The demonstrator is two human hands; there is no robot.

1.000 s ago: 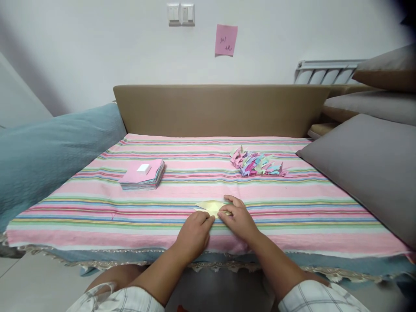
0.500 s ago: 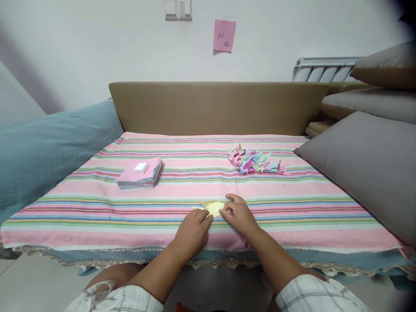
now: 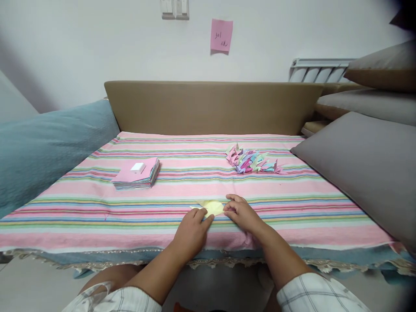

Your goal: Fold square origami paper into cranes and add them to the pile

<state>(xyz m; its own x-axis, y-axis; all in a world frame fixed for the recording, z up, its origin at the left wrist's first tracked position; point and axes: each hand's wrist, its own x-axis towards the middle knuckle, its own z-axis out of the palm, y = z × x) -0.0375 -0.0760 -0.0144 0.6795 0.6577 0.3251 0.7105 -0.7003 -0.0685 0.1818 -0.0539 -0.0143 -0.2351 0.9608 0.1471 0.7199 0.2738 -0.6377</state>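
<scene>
A pale yellow folded paper lies on the striped cloth near its front edge. My left hand is curled, its fingertips pressing the paper's left end. My right hand pinches the paper's right end with bent fingers. A stack of coloured paper squares, pink on top with a small white piece on it, sits to the back left. A heap of folded paper figures in several colours lies to the back right.
A brown backrest runs behind the striped surface. A teal cushion lies at the left, grey cushions at the right. A pink note and light switches hang on the wall.
My right hand has drawn in towards the left along the yellow paper, so less of it shows. The camera view has shifted slightly; my left hand stays pressed on the paper.
</scene>
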